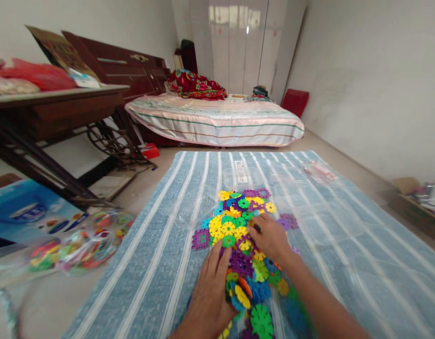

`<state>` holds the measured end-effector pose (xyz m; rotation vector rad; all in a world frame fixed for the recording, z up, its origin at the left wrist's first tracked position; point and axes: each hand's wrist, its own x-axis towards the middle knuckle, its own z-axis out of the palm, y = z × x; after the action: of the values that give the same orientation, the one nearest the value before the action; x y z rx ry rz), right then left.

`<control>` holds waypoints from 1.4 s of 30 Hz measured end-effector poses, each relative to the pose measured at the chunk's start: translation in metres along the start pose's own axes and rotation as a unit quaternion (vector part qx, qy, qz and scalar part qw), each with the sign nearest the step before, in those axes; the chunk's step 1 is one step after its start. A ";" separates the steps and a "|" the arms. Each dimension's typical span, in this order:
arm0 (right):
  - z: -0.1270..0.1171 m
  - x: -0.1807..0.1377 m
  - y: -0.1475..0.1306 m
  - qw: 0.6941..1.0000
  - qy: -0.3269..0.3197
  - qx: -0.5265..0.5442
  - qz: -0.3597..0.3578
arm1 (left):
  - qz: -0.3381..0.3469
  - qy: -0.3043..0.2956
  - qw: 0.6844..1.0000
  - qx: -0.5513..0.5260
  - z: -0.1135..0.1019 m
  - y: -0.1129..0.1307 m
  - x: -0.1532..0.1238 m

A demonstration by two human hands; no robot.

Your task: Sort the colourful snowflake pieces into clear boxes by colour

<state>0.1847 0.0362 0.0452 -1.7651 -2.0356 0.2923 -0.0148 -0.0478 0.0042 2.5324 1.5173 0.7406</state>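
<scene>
A heap of interlocking plastic discs [228, 228] in yellow, green, blue and orange lies on the striped cloth, mixed with purple square notched pieces [201, 239]. My left hand [208, 292] rests along the near left side of the heap, fingers stretched forward and thumb apart. Several tilted discs [242, 295] stand on edge beside its thumb; I cannot tell whether it grips them. At the right of the heap, my right hand [270, 237] has its fingers curled together among the pieces, and what they hold is hidden. A large green disc [261, 321] lies near the front.
Clear plastic trays [321, 223] and a white label [240, 173] lie on the blue striped cloth [147, 263]. Bags of colourful pieces [93, 242] and a blue box [30, 212] are on the floor at left. A sewing-machine table [58, 101] and a bed [217, 122] stand beyond.
</scene>
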 end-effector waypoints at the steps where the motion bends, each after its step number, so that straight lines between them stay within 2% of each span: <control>1: 0.002 -0.008 -0.002 0.999 0.006 0.029 -0.013 | -0.007 -0.001 1.000 -0.027 0.002 0.001 0.009; 4: 0.008 -0.029 -0.004 0.988 0.069 0.134 -0.044 | -0.017 -0.009 0.996 -0.091 0.009 0.000 0.039; 7: 0.007 -0.046 -0.001 0.967 0.127 0.212 -0.062 | 0.001 -0.007 0.995 -0.103 0.009 -0.003 0.069; 9: 0.001 -0.059 0.004 0.961 0.149 0.224 -0.065 | 0.017 0.004 0.996 -0.091 0.003 -0.002 0.083; 11: -0.008 -0.077 0.013 0.964 0.158 0.205 -0.063 | 0.034 0.008 0.997 -0.067 -0.007 0.002 0.086; 13: -0.017 -0.102 0.023 0.975 0.142 0.163 -0.053 | 0.052 0.013 0.998 -0.040 -0.019 0.008 0.074; 16: -0.023 -0.145 0.035 0.991 0.084 0.095 -0.047 | 0.105 -0.010 0.994 -0.021 -0.030 0.019 0.035; 18: -0.022 -0.168 0.037 0.994 0.039 0.067 -0.072 | 0.168 -0.075 0.982 -0.040 -0.032 0.028 0.008; 20: -0.016 -0.176 0.036 0.993 0.009 0.046 -0.104 | 0.245 -0.158 0.954 -0.066 -0.030 0.038 -0.008; 22: -0.008 -0.170 0.034 0.993 0.009 0.032 -0.113 | 0.286 -0.214 0.932 -0.067 -0.027 0.046 -0.008; 23: -0.004 -0.162 0.033 0.993 0.016 0.031 -0.111 | 0.287 -0.222 0.930 -0.055 -0.026 0.049 -0.002; 28: 0.003 -0.109 0.034 0.991 0.062 0.076 -0.092 | 0.248 -0.134 0.959 0.031 -0.017 0.043 0.043; 31: 0.000 -0.098 0.036 0.987 0.095 0.106 -0.074 | 0.223 -0.075 0.970 0.066 -0.011 0.030 0.061; 37: -0.004 -0.128 0.041 0.980 0.174 0.094 0.000 | 0.121 0.004 0.990 0.078 -0.002 0.016 0.075; 42: -0.001 -0.161 0.030 0.978 0.193 0.082 -0.015 | 0.100 0.047 0.991 0.076 -0.001 0.005 0.076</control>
<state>0.2276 -0.1162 0.0041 -1.5497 -1.7090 0.0950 0.0177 0.0142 0.0337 2.8323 1.4124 0.8093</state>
